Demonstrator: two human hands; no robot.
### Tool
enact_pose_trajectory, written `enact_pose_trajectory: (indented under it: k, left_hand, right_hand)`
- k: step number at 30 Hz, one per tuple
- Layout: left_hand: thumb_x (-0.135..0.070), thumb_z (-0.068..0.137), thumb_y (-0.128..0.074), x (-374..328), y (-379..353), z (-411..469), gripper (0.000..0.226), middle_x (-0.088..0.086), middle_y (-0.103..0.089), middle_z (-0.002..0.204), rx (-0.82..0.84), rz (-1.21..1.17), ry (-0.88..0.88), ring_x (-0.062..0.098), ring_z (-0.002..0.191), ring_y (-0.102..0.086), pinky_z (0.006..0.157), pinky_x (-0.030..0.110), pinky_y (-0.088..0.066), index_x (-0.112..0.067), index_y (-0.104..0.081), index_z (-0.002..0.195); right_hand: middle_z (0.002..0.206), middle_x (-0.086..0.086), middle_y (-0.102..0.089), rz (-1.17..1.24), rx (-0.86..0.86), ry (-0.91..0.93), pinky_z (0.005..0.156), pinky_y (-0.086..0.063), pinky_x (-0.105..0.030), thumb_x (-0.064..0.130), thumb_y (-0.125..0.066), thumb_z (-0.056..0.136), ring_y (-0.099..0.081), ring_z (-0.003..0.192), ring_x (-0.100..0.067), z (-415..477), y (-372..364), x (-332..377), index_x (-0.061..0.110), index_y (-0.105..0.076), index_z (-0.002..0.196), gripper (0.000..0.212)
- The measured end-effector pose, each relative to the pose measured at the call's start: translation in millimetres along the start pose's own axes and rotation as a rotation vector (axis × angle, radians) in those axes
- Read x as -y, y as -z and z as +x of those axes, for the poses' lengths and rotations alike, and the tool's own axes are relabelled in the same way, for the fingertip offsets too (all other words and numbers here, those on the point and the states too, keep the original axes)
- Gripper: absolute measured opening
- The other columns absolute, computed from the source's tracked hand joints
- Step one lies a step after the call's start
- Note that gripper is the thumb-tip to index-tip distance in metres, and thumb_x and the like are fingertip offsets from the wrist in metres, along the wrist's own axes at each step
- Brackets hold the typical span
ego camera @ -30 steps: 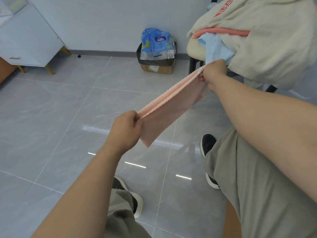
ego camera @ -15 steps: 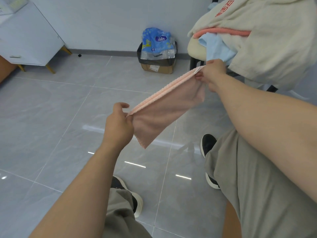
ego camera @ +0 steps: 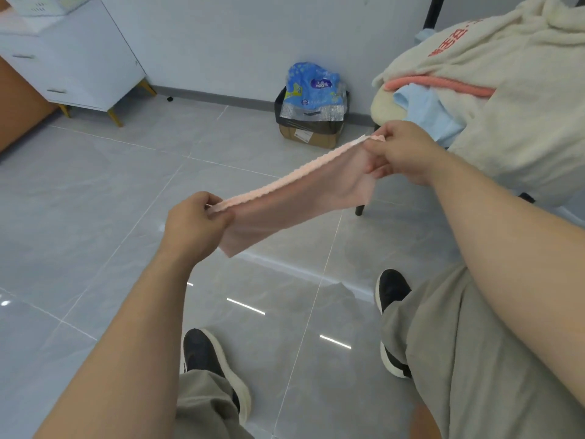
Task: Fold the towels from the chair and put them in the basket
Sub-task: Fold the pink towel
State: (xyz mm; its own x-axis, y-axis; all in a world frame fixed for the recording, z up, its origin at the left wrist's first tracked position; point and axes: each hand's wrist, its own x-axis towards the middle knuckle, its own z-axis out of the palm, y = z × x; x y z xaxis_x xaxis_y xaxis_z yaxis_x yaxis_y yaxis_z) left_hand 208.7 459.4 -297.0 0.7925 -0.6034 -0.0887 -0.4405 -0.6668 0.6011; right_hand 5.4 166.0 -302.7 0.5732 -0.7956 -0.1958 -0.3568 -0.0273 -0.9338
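Note:
A small pink towel (ego camera: 300,201) is stretched in the air between my two hands, folded over so its scalloped top edges lie together. My left hand (ego camera: 193,226) pinches its near-left end. My right hand (ego camera: 402,153) pinches the far-right end, just in front of the chair (ego camera: 384,107). On the chair lie a light blue towel (ego camera: 427,115), a coral pink towel (ego camera: 443,85) and a large cream towel (ego camera: 512,99) with red lettering that hangs over the seat. No basket is in view.
A cardboard box (ego camera: 311,131) with a blue plastic pack (ego camera: 311,90) on top stands against the wall. A white cabinet (ego camera: 69,64) on gold legs is at the far left. Grey tiled floor (ego camera: 95,191) spreads around my legs and black shoes (ego camera: 391,289).
Both hands have shifted their grip along the towel's top edge, and the towel is now drawn flatter and tighter between them. The view has tilted slightly downward.

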Motion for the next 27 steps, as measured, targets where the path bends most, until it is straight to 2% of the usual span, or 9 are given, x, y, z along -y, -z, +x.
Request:
enact_pose_trajectory:
  k: [3,6,8,12,15,18,21,24,27]
  left_hand:
    - [-0.018,0.085,-0.066,5,5,3,0.005,0.004,-0.067,0.075,0.03,0.006,-0.011,0.021,0.071,-0.061,0.055,0.027,-0.042,-0.021,-0.068,0.081]
    - [-0.019,0.084,-0.069,13,7,12,0.005,0.008,-0.067,0.076,-0.025,-0.164,0.09,0.026,0.068,-0.057,0.061,0.03,-0.043,-0.015,-0.071,0.081]
    - [-0.022,0.083,-0.074,17,10,18,0.013,0.007,-0.064,0.08,-0.062,-0.395,0.188,0.022,0.073,-0.055,0.067,0.033,-0.044,-0.009,-0.07,0.083]
    - [-0.025,0.089,-0.07,12,11,28,0.01,0.002,-0.07,0.101,-0.11,-0.823,0.315,0.018,0.096,-0.066,0.093,0.038,-0.053,-0.015,-0.07,0.093]
    - [-0.023,0.098,-0.061,-2,6,34,0.007,-0.003,-0.068,0.095,-0.241,-0.974,0.304,0.015,0.088,-0.065,0.082,0.035,-0.054,-0.021,-0.067,0.094]
    - [-0.029,0.097,-0.06,-9,-1,38,0.016,-0.011,-0.061,0.082,-0.418,-0.878,0.17,0.005,0.073,-0.057,0.071,0.025,-0.048,-0.026,-0.059,0.082]
    - [-0.036,0.097,-0.056,-10,-1,38,0.024,-0.015,-0.048,0.071,-0.559,-0.578,0.065,0.001,0.061,-0.042,0.061,0.017,-0.036,-0.025,-0.048,0.078]
    - [-0.037,0.099,-0.052,-11,4,36,0.017,-0.013,-0.05,0.073,-0.603,-0.295,-0.02,0.004,0.072,-0.042,0.062,0.022,-0.029,-0.021,-0.051,0.092]
    - [-0.037,0.099,-0.053,-7,6,39,0.021,-0.006,-0.053,0.078,-0.549,-0.205,0.012,0.016,0.08,-0.047,0.067,0.023,-0.029,-0.017,-0.055,0.096]
  right_hand:
    - [0.085,-0.008,-0.064,-0.166,-0.033,0.095,0.054,-0.051,-0.029,0.023,-0.057,0.098,-0.07,0.067,-0.02,3,-1,2,0.016,-0.053,0.102,0.009]
    - [0.087,0.005,-0.061,-0.41,-0.084,0.199,0.067,-0.043,-0.029,0.03,-0.055,0.098,-0.057,0.077,-0.012,10,-6,2,0.023,-0.056,0.103,0.009]
    - [0.079,0.014,-0.052,-0.397,-0.145,0.24,0.065,-0.037,-0.025,0.03,-0.054,0.099,-0.048,0.071,-0.002,13,-11,5,0.026,-0.054,0.104,0.007]
    - [0.078,0.016,-0.051,-0.278,-0.262,0.307,0.06,-0.034,-0.005,0.028,-0.053,0.1,-0.047,0.068,0.007,16,-23,16,0.024,-0.051,0.101,0.005]
    - [0.082,0.019,-0.05,-0.214,-0.321,0.351,0.066,-0.034,-0.005,0.027,-0.05,0.101,-0.048,0.071,0.009,14,-31,22,0.023,-0.048,0.104,0.005]
    - [0.087,0.019,-0.052,-0.202,-0.382,0.369,0.073,-0.034,-0.018,0.028,-0.045,0.103,-0.05,0.083,-0.005,11,-35,26,0.017,-0.05,0.114,0.016]
    - [0.095,0.01,-0.057,-0.268,-0.411,0.409,0.073,-0.032,-0.024,0.03,-0.043,0.103,-0.052,0.088,-0.01,8,-32,30,0.015,-0.049,0.118,0.021]
    - [0.097,0.006,-0.056,-0.4,-0.353,0.391,0.07,-0.028,-0.027,0.034,-0.042,0.104,-0.048,0.086,-0.016,7,-25,31,0.015,-0.048,0.121,0.025]
    - [0.098,0.003,-0.053,-0.502,-0.26,0.334,0.071,-0.028,-0.029,0.037,-0.043,0.104,-0.046,0.086,-0.02,7,-23,31,0.016,-0.047,0.119,0.026]
